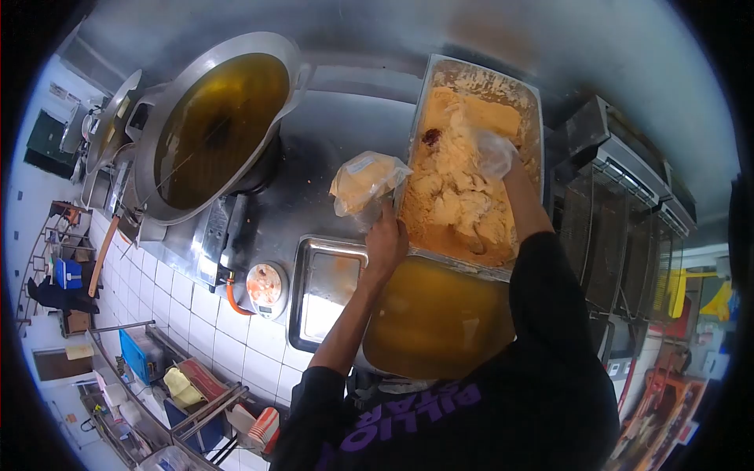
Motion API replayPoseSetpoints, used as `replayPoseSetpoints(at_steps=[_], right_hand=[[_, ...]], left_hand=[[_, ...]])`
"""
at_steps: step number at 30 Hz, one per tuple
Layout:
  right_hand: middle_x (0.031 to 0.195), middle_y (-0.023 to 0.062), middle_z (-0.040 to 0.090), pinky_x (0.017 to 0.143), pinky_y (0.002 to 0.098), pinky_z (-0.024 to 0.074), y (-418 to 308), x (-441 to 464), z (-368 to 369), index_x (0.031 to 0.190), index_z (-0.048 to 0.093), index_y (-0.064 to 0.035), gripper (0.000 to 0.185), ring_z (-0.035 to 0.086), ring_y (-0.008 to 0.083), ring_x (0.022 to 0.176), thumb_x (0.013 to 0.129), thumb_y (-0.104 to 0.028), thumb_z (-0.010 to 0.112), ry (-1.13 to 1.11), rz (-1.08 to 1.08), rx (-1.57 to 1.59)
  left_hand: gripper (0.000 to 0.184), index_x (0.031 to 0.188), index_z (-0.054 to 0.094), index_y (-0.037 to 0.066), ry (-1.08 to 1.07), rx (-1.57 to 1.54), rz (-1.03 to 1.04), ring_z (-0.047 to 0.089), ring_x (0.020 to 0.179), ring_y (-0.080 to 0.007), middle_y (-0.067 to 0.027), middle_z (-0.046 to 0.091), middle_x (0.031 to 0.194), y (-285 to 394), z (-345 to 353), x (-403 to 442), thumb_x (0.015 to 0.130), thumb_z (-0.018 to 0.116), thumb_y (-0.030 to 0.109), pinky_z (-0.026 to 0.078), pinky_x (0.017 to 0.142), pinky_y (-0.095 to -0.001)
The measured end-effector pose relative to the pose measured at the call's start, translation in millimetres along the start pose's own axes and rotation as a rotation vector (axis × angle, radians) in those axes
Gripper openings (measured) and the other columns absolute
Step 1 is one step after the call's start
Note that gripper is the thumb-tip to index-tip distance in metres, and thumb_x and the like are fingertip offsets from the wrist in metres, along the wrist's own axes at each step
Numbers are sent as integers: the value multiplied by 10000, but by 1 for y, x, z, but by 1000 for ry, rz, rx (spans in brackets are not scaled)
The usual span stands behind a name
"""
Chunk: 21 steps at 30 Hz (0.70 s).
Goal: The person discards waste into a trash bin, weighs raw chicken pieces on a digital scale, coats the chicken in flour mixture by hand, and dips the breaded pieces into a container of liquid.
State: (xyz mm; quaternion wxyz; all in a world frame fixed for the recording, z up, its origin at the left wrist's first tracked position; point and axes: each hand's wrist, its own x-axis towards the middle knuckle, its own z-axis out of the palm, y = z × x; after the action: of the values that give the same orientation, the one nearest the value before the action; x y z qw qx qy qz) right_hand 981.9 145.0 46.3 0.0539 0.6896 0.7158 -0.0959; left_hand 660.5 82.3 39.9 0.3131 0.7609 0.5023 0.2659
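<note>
My left hand (pixel 386 242) grips a clear plastic bag (pixel 365 184) of pale orange powder, held up beside the left rim of a deep metal pan. Orange breading flour (pixel 455 235) fills that metal pan (pixel 536 141), with lumpy coated pieces (pixel 455 184) through the middle and a small dark red patch (pixel 431 136) near the upper left. Over the pan's right side is my right hand (pixel 496 153), covered in clear plastic. Its fingers are blurred, and I cannot make out whether they hold anything.
A large wok (pixel 216 133) of yellow-brown oil stands at the left on a burner. Nearer me are a container of amber liquid (pixel 440 314), a shallow steel tray (pixel 302 314) and a flour-dusted scale (pixel 267 290). Wire fryer baskets (pixel 609 235) stand at the right.
</note>
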Motion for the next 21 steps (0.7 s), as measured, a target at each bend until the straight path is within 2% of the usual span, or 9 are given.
replayPoseSetpoints(at_steps=[3, 8, 21], right_hand=[[918, 139, 624, 690, 348, 456, -11, 53, -2, 885, 639, -39, 263, 573, 243, 778, 850, -263, 506, 28, 25, -73], [969, 140, 633, 718, 340, 468, -41, 95, 18, 926, 651, -53, 275, 594, 244, 827, 860, -264, 488, -59, 68, -136], [983, 138, 620, 744, 354, 463, -44, 10, 51, 957, 634, -57, 279, 582, 245, 843, 845, -282, 513, -128, -6, -46]], left_hand=[[466, 1241, 334, -5, -12, 5, -38, 567, 748, -490, -312, 581, 859, 4, -2, 0, 803, 466, 86, 440, 677, -580], [482, 1260, 332, 12, -42, 17, -84, 563, 753, -496, -314, 582, 863, 5, -2, 4, 804, 465, 90, 437, 690, -588], [510, 1281, 314, 7, -29, 28, -43, 564, 769, -488, -314, 576, 897, 11, -5, 2, 801, 473, 76, 444, 688, -567]])
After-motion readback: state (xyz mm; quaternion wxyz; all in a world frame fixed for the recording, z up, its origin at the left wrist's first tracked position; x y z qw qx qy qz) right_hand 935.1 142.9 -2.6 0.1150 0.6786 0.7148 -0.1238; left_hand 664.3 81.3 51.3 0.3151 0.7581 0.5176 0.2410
